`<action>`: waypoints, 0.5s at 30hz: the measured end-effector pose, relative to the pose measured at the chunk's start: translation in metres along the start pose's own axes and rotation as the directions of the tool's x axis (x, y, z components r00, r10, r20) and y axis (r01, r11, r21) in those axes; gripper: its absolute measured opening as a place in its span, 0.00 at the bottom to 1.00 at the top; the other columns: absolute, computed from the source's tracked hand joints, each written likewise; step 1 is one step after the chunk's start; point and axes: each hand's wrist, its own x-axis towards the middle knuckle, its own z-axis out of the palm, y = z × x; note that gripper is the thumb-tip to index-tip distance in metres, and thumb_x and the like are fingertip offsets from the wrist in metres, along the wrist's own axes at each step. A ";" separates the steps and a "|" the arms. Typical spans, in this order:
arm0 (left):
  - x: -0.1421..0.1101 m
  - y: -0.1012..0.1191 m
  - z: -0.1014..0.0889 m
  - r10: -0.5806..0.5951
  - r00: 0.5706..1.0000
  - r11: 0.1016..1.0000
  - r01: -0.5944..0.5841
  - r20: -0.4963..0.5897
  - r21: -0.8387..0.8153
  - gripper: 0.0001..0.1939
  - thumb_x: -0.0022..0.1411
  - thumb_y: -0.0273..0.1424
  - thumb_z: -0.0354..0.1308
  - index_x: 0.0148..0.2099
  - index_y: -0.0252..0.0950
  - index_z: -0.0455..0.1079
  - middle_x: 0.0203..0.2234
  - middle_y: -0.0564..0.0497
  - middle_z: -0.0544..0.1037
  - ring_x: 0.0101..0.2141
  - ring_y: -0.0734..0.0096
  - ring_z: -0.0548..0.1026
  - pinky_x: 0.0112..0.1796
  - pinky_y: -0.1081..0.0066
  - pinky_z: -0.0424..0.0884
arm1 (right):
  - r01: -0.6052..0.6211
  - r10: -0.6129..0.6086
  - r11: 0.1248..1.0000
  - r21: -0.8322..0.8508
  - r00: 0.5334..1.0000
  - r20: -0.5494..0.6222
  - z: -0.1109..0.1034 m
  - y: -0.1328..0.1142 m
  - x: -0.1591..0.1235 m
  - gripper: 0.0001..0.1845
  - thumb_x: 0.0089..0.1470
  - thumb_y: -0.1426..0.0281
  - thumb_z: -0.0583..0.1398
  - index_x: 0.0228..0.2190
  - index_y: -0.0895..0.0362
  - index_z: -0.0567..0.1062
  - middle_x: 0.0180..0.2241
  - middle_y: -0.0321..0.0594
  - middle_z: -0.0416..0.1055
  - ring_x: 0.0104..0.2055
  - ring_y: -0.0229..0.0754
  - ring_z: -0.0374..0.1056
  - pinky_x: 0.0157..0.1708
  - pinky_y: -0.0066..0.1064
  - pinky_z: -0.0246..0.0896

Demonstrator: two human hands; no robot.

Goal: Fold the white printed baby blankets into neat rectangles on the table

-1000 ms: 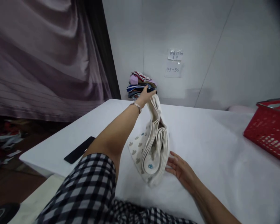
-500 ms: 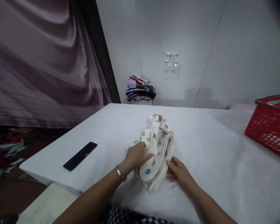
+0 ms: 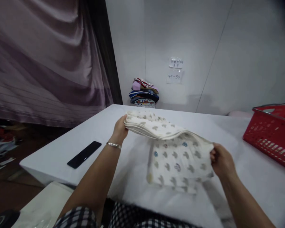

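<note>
A white cloth (image 3: 175,155) printed with grey mushroom-like shapes and a few coloured ones is stretched between my hands above the white table. My left hand (image 3: 120,128), with a silver bracelet at the wrist, grips its folded, layered end at the upper left. At the right, my right hand (image 3: 223,160) pinches a corner of the cloth, fingers closed. The layers fan out along the top edge, while the front part hangs down and is blurred by motion. What kind of cloth item it is, I cannot tell.
The white table (image 3: 228,136) fills the middle. A black phone-like slab (image 3: 84,154) lies to the left, a red plastic basket (image 3: 270,133) stands at the right. Behind the far edge is a stack of folded fabrics (image 3: 144,93). A mauve curtain (image 3: 44,57) hangs at left.
The cloth was a bunched, folded bundle lying on the table; now it is lifted and spread out. My left hand has moved up and left, my right hand out to the right.
</note>
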 end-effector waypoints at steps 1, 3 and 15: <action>0.006 0.002 -0.005 -0.048 0.998 0.996 0.045 -0.044 -0.072 0.12 0.57 0.35 0.52 0.35 0.31 0.69 0.24 0.49 0.74 0.28 0.71 0.73 0.32 0.72 0.70 | 0.030 -0.031 0.999 -0.014 0.999 -0.040 -0.010 -0.010 0.004 0.17 0.43 0.61 0.63 0.18 0.56 0.62 0.14 0.27 0.55 0.14 0.29 0.48 0.12 0.22 0.40; 0.014 0.000 -0.016 -0.178 0.977 0.979 0.164 -0.117 -0.121 0.11 0.59 0.33 0.51 0.35 0.29 0.70 0.25 0.46 0.76 0.30 0.67 0.75 0.35 0.69 0.72 | 0.085 -0.089 0.989 -0.125 0.996 -0.025 -0.029 -0.024 0.006 0.16 0.44 0.61 0.64 0.20 0.56 0.64 0.14 0.27 0.56 0.15 0.29 0.50 0.13 0.22 0.42; 0.005 -0.045 -0.084 -0.198 0.901 0.874 0.340 -0.385 0.346 0.11 0.55 0.36 0.57 0.33 0.31 0.70 0.25 0.45 0.76 0.34 0.60 0.76 0.37 0.64 0.72 | 0.509 0.368 0.508 -0.695 0.602 0.709 -0.008 -0.012 -0.100 0.16 0.59 0.61 0.49 0.24 0.55 0.65 0.23 0.34 0.62 0.27 0.36 0.57 0.28 0.27 0.53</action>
